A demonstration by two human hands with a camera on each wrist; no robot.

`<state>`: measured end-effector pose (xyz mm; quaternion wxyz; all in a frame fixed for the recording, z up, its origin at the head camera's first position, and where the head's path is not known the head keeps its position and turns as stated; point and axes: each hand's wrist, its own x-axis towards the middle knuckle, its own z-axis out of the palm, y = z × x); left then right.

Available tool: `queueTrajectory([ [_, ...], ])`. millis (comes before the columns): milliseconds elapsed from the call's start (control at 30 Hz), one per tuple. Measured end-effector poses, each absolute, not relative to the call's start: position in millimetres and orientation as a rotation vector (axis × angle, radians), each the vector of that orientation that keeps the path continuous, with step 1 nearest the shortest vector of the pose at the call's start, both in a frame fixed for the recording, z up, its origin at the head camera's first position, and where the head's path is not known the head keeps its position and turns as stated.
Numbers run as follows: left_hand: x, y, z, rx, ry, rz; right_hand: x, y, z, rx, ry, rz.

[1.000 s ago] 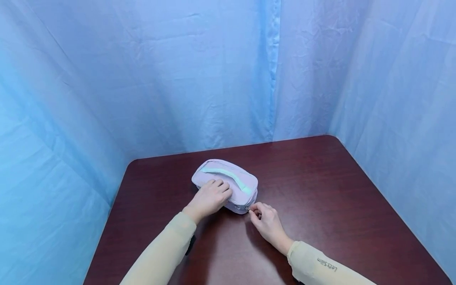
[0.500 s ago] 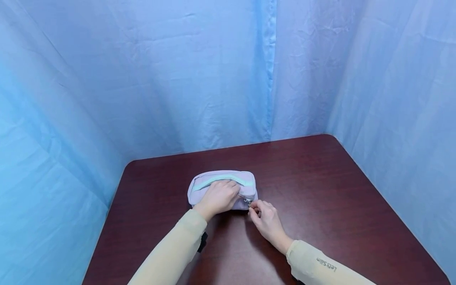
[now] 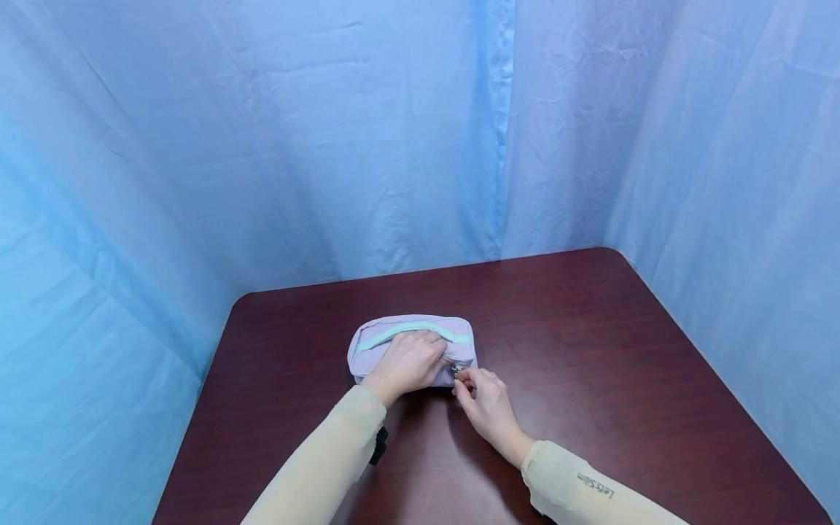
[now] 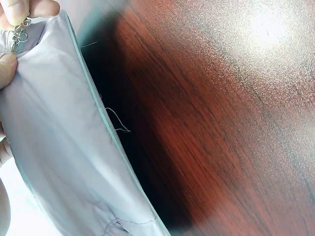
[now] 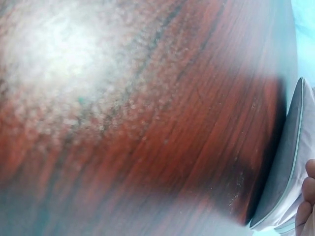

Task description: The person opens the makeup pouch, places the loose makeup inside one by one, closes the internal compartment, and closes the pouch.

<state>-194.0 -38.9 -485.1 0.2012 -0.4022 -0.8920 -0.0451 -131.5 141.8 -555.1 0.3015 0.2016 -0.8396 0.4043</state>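
A lilac zip pouch (image 3: 371, 356) with a mint carry handle (image 3: 412, 325) sits on the table, long side towards me. My left hand (image 3: 408, 362) grips its near top edge, fingers reaching over just in front of the handle. At the pouch's right front corner, my right hand (image 3: 488, 405) pinches the zipper pull between thumb and fingers. In the left wrist view the pull's small metal ring chain (image 4: 19, 37) runs up to fingertips, above the lilac fabric side with its mint piping. The zipper's far side is hidden.
The dark red-brown wooden table (image 3: 590, 350) has rounded far corners. Blue cloth curtains (image 3: 394, 146) hang behind it and along both sides. Light glares off the tabletop in both wrist views. A loose thread (image 4: 115, 118) sticks out from the pouch's bottom edge.
The pouch has turned so its long side faces me, and my left hand has moved right along it. My right hand keeps its pinch and has shifted slightly left.
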Motion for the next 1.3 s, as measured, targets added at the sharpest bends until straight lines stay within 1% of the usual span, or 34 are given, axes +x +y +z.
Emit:
queueTrajectory([
  [667,-193,-42,-486,-1.131,-2.492,-0.12,-131,139,-556,0.551,-2.264,1.037],
  [1300,-192,-47,-482,-1.207,-2.531,-0.109,-131,149,-557,0.604,-2.249,1.055],
])
